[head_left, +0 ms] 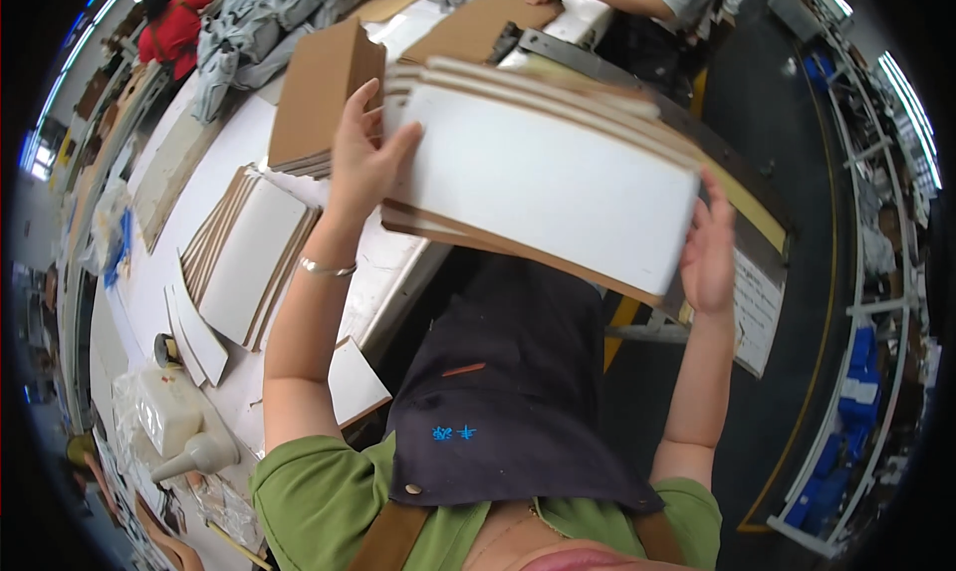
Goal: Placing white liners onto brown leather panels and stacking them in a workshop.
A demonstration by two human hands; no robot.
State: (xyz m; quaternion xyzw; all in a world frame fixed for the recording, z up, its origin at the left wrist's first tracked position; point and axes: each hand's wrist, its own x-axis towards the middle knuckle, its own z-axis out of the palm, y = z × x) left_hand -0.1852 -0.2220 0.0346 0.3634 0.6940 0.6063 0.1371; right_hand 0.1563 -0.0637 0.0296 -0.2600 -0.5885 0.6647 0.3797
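**Cardboard stack held in the air by its 2 ends**

Cardboard, white-faced with brown edges: a thick stack of sheets (pixel 543 178) is lifted clear of the white worktable (pixel 169 262), above the person's dark apron (pixel 508 372). The left hand (pixel 360 158) is clamped on the stack's left end, thumb across the white face. The right hand (pixel 709 252) presses the right end, fingers wrapped behind.

The upper sheets already sit fanned and out of line, so I judge that loosening either grip could let them slide apart and spill toward the floor. A brown folded stack (pixel 324 93) stands just beside the left hand; a sideways swing could knock it over.
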